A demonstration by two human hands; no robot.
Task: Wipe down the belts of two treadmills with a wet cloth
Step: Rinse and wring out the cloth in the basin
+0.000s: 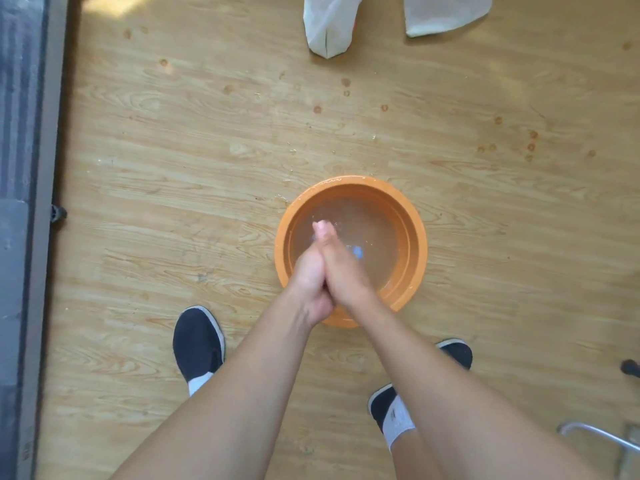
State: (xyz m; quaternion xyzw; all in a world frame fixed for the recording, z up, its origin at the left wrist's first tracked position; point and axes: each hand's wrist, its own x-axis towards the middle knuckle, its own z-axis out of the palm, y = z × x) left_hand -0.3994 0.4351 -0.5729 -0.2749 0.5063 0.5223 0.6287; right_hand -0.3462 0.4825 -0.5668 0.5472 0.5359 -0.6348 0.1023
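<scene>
Hands press palm to palm, left hand against right hand, over round orange plastic basin.

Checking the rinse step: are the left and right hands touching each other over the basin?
Touching. The head view shows the left hand and right hand pressed palm to palm over the orange basin.

Floor: light wood-grain laminate w/ small brown ring stains.
Light: bright sun patch, top-L corner.
Top edge: white bag + 2nd white bag, on floor.
Bottom-R: bent metal tube.
</scene>
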